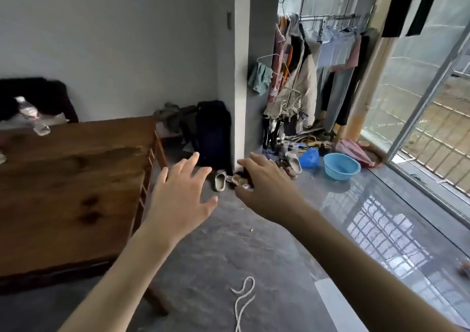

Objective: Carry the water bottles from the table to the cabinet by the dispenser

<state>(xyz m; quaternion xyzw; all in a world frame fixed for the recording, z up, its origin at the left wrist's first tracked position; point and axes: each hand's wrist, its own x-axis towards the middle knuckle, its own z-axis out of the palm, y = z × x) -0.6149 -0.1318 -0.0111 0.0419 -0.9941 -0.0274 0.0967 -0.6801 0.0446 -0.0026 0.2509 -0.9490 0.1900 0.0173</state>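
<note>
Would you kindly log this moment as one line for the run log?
left hand: open, empty | right hand: open, empty | clear plastic water bottle: lying on brown wooden table, far edge | cabinet, dispenser: unseen

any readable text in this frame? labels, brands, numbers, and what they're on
None readable.
Water bottle lying on the far left of the wooden table: it has a label band, too blurred to read.
Blue plastic bag on the floor by the blue basin: no print can be made out.
Both hands, left hand and right hand, are empty, with nothing printed near them.
</note>
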